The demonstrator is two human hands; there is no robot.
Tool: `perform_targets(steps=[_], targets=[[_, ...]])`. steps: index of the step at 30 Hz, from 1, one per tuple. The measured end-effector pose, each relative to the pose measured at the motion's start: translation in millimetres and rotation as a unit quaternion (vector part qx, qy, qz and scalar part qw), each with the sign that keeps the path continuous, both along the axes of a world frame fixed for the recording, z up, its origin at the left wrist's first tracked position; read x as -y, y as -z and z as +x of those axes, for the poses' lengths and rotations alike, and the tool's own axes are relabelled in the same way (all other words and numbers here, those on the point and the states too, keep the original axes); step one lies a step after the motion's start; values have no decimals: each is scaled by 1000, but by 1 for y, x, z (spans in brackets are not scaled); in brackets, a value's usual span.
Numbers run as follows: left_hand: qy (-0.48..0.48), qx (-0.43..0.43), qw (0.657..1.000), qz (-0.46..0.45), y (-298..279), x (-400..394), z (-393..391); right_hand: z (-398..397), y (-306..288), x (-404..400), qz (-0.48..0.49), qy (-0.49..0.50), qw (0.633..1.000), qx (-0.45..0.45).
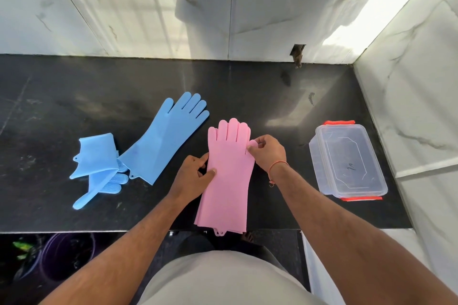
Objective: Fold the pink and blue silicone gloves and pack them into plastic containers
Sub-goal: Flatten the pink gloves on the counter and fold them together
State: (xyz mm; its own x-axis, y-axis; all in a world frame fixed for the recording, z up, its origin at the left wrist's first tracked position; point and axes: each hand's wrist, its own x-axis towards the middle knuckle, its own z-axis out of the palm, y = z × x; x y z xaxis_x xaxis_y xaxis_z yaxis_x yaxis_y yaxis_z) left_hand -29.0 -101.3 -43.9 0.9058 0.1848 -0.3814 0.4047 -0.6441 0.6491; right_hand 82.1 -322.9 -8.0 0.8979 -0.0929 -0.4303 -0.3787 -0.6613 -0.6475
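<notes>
Two pink gloves (228,181) lie stacked flat on the black counter (285,111), fingers pointing away, cuffs at the front edge. My left hand (195,176) pinches their left edge near the thumb. My right hand (269,153) pinches the thumb on their right edge. A blue glove (164,138) lies flat and diagonal to the left. A second blue glove (99,163), folded over with its bristled palm showing, lies further left, touching the first one's cuff. A clear plastic container (347,161) with orange-red clips, its lid on, stands to the right.
Marble wall tiles close off the back and the right side of the counter. A small dark hole (297,53) sits low in the back wall. Below the front edge are a dark floor and a purple bucket (67,255).
</notes>
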Motion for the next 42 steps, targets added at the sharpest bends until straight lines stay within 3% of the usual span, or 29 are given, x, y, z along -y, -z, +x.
perform_targets(steps=[7,16,22,33,37,42], targets=[[8,2,1000,27,2,2,0,1,7,6,48,98,994,-29],[22,-5,998,52,2,4,-1,-1,9,4,64,119,991,-15],[6,-23,1000,17,-15,2,-1,-11,0,4,42,55,997,-24],[7,-143,988,52,-36,5,-77,-110,-4,24,-47,-101,980,-163],[-12,-132,991,19,-39,16,-69,-101,1,19,-61,-121,980,-145],[-18,-112,993,-30,-46,25,-45,-62,-6,28,-55,-59,993,-82]])
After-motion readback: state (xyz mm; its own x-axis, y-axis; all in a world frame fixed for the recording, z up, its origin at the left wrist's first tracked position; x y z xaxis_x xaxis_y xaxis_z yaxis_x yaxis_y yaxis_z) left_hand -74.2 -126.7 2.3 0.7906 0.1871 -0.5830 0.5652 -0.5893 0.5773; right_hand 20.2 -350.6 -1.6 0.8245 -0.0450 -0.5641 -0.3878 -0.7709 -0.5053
